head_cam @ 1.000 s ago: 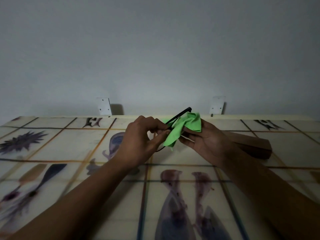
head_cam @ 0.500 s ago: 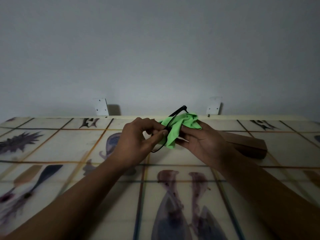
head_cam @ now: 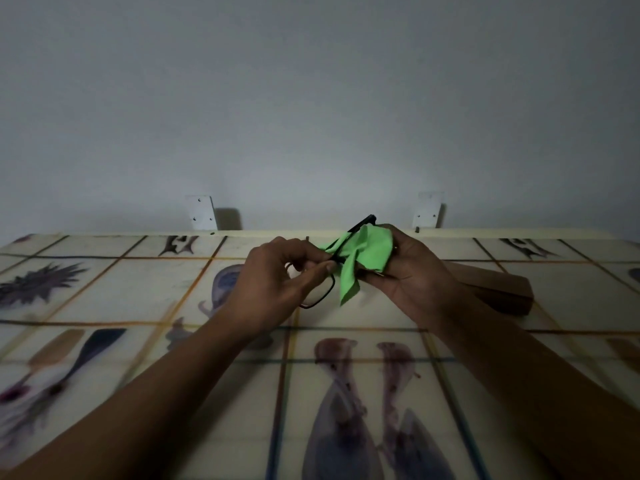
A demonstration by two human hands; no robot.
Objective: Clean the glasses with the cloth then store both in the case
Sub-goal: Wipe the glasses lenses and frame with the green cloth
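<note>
You're mid-clean: nothing is stored yet, and the brown case (head_cam: 495, 289) lies toward the table's (head_cam: 104, 299) far right. Your left hand (head_cam: 277, 278) pinches the glasses (head_cam: 323, 292) by the frame above the table; your right hand (head_cam: 412, 271) fingers close the green cloth (head_cam: 367, 258) around one lens.

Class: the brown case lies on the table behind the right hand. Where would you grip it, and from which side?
Grip the brown case across its narrow width near the exposed right end, coming from above. It lies flat and long on the table, and the right hand and forearm cover its left part.
</note>
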